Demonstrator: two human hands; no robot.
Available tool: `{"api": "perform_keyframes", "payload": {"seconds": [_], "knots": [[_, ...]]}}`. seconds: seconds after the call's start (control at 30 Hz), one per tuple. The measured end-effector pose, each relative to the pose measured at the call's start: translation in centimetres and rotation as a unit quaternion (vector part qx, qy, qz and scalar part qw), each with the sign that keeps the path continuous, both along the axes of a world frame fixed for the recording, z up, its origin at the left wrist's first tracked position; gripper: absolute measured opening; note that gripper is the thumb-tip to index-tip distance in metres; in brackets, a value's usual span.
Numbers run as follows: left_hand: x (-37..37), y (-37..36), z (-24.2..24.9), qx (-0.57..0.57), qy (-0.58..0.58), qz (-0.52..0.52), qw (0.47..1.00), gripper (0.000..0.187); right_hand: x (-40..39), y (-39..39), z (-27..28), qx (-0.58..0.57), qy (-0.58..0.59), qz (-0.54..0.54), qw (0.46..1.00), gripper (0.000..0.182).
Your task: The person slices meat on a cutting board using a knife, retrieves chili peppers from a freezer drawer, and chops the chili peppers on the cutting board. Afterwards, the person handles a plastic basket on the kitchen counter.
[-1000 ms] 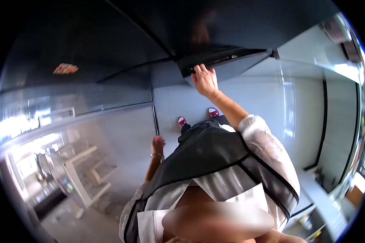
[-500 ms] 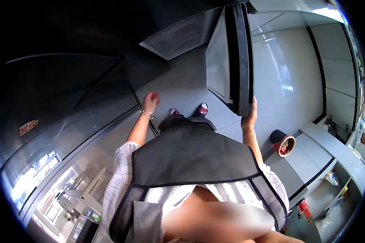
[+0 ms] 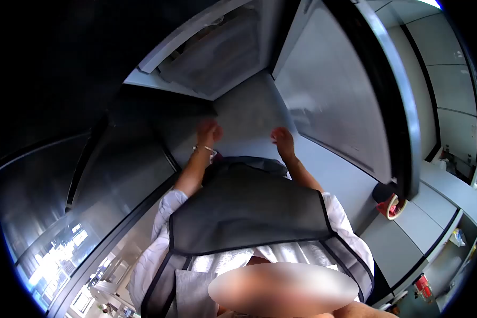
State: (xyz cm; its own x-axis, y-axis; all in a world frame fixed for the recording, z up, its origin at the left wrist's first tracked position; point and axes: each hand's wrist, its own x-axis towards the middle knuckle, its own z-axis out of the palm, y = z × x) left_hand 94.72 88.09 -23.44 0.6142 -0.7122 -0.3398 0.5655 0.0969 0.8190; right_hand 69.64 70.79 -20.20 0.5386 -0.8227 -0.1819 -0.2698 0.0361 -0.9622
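Observation:
My left hand [image 3: 210, 132], with a bracelet at its wrist, hovers in front of my body, its fingers smeared by motion. I see nothing held in it. Loosely bent, with its fingers a little apart, my right hand [image 3: 282, 142] is free of the door and holds nothing visible. To its right stands a swung-out refrigerator-like door [image 3: 334, 95], pale inside with a black edge. Ahead is the opened compartment [image 3: 212, 61], also pale-framed; its contents are too blurred to name. A dark apron [image 3: 249, 209] covers my front.
A dark glossy panel [image 3: 111, 169] runs along my left. Beyond the door's lower corner is a bin with a red liner [image 3: 391, 205]. Pale cabinets [image 3: 395, 233] and an open shelf [image 3: 450, 257] with small items line the right. Grey floor [image 3: 246, 108] lies ahead.
The door has swung wider to the right, showing more of its inner face and of the compartment. My right hand has let go of its edge and moved left, towards my left hand.

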Motion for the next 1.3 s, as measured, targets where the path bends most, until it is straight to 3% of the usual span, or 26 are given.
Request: {"api": "perform_keyframes", "payload": {"seconds": [0.07,0.1,0.17,0.2,0.23,0.3,0.37,0.43,0.53,0.63,0.7,0.77,0.8,0.87,0.9,1.0,1.13,1.2,1.23,1.27,1.3], "knots": [[2.8,7.8,-8.2,-0.014,0.021,-0.012,1.0,0.021,10.6,5.3,-7.6,0.039,-0.038,0.063,0.997,0.021],[2.3,13.8,-10.9,-0.012,0.014,-0.012,1.0,0.021,12.2,10.2,-10.4,0.05,-0.072,0.101,0.991,0.026],[-7.0,23.1,-8.1,-0.023,0.007,-0.042,0.999,0.021,6.8,18.8,-6.2,0.046,-0.107,0.139,0.983,0.031],[-10.1,25.3,-6.6,-0.025,0.006,-0.042,0.999,0.021,5.8,21.4,-3.2,0.062,-0.071,0.111,0.989,0.036],[-11.0,27.1,-7.2,-0.024,0.005,-0.03,0.999,0.021,6.5,23.0,-3.5,0.077,-0.032,0.082,0.993,0.041],[-9.8,32.3,-13.8,-0.026,0.006,-0.018,0.999,0.021,10.1,26.0,-12.6,0.091,-0.043,0.067,0.993,0.044],[-10.3,39.9,-22.0,-0.048,-0.073,-0.012,0.996,0.019,11.5,32.5,-21.0,0.1,-0.054,0.054,0.992,0.047],[-10.5,47.1,-29.6,-0.076,-0.119,-0.01,0.99,0.018,12.5,40.2,-28.5,0.184,-0.247,-0.047,0.95,0.047],[-6.2,52.7,-41.0,-0.07,-0.209,-0.01,0.975,0.02,17.4,46.4,-38.9,0.22,-0.311,0.015,0.925,0.038],[-0.8,53.6,-52.9,-0.063,-0.248,0.01,0.967,0.019,23.2,49.0,-50.6,0.276,-0.348,-0.001,0.896,0.025],[2.7,52.7,-61.3,-0.083,-0.24,0.031,0.967,0.016,26.6,48.6,-60.0,0.208,-0.373,0.023,0.904,0.015],[6.5,51.1,-69.5,-0.001,-0.341,0.052,0.939,0.02,28.9,48.1,-69.9,0.223,-0.356,0.004,0.908,0.013],[8.6,50.0,-73.4,0.001,-0.336,0.052,0.941,0.02,30.0,47.6,-74.7,0.236,-0.344,-0.014,0.909,0.012],[13.0,47.7,-80.0,0.007,-0.477,0.073,0.876,0.024,32.4,46.0,-82.9,0.256,-0.359,-0.003,0.898,0.009],[15.1,46.5,-82.3,0.008,-0.472,0.073,0.878,0.024,33.7,45.1,-85.9,0.274,-0.379,0.008,0.884,0.011],[20.8,43.7,-84.8,-0.01,-0.476,0.098,0.874,0.031,37.6,43.5,-89.5,0.254,-0.36,0.007,0.898,0.01],[28.0,42.5,-84.1,0.06,-0.538,0.074,0.838,0.041,43.8,42.7,-87.9,0.255,-0.353,0.014,0.9,0.013],[31.3,42.1,-84.2,0.091,-0.564,0.065,0.818,0.044,46.4,43.0,-85.9,0.169,-0.182,0.022,0.969,0.012],[32.9,42.0,-84.9,0.124,-0.581,0.031,0.803,0.045,47.2,42.7,-85.4,0.169,-0.18,0.022,0.969,0.012],[34.5,41.9,-86.1,0.157,-0.597,-0.003,0.786,0.046,47.8,42.2,-85.4,0.076,-0.007,0.146,0.986,0.013],[36.1,41.8,-88.1,0.157,-0.596,-0.003,0.788,0.046,49.1,42.4,-86.0,-0.019,0.165,0.263,0.95,0.014]]}}
